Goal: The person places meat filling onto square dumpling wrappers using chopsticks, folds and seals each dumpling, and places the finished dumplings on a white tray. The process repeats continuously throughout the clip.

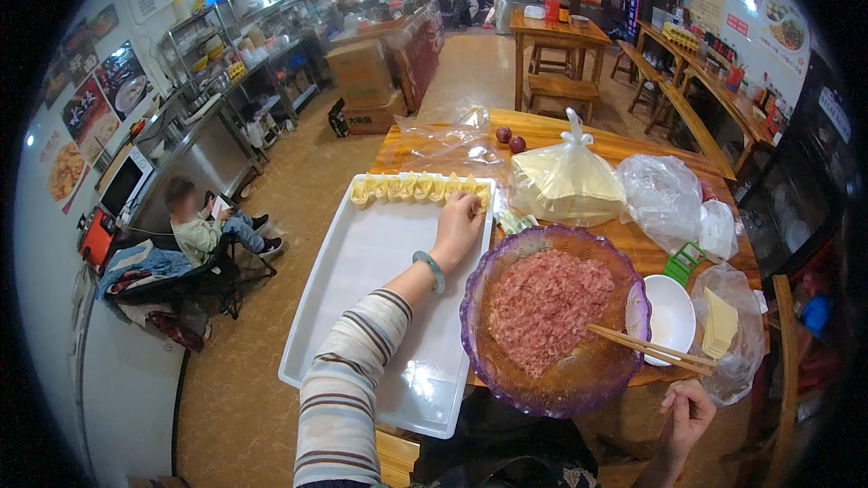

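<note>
My left hand [464, 217], fingers bunched, touches the right end of a row of folded wontons [413, 188] along the far edge of a white plastic tray [386, 271]. Whether it grips a wonton is hidden by the fingers. My right hand [686, 413] is low at the right with curled fingers, just below a pair of wooden chopsticks [651, 347]; nothing shows in it. The chopsticks lean over the rim of a purple-edged bowl [502, 379] of minced meat [549, 305]. A white bowl [670, 312] stands beside it, and square wrappers [719, 324] lie on a plastic bag at the right.
Beyond the purple bowl stand a tied bag of wrappers [568, 176], crumpled plastic bags [661, 193] and two dark red round items [510, 139]. A green plastic object [683, 263] lies by the white bowl. A seated person [210, 220] is at the left, away from the wooden table [400, 149].
</note>
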A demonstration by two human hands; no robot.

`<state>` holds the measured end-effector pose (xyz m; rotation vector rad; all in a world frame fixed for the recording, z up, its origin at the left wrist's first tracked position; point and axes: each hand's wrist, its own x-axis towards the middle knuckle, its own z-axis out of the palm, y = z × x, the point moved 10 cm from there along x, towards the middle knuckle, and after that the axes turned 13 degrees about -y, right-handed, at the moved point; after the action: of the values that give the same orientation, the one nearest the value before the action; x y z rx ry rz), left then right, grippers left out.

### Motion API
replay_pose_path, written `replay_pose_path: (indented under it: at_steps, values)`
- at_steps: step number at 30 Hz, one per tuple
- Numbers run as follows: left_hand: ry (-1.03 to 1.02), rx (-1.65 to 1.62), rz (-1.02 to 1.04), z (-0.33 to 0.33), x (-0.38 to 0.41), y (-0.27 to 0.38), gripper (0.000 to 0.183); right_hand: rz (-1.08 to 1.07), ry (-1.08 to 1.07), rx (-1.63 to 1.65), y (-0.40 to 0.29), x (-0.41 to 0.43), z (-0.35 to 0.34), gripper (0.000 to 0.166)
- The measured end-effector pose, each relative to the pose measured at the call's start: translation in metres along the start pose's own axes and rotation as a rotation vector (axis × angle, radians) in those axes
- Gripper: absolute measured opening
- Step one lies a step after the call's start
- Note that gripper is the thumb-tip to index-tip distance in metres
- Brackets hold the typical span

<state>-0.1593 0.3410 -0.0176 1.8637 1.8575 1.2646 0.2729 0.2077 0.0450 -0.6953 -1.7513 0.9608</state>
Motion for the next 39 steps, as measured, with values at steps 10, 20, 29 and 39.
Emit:
replay_pose_path:
  at_steps: [10, 20, 29, 39]
  values:
    - [-0.036, 0.116, 0.026, 0.002, -0.001, 0.004, 0.013, 0.037, 0.006, -0.02, 0.007, 0.003, 0.0, 0.008]
    - [-0.047, 0.15, 0.001, -0.01, -0.012, 0.011, 0.024, -0.064, 0.148, -0.128, -0.001, -0.027, -0.059, 0.009]
    - [-0.035, 0.216, 0.03, -0.006, -0.006, -0.004, 0.016, 0.261, 0.392, -0.514, 0.015, 0.01, -0.17, 0.017]
    - [-0.025, 0.107, -0.032, -0.004, -0.005, 0.003, 0.033, 0.434, -0.224, -0.75, 0.143, 0.04, -0.192, 0.03]
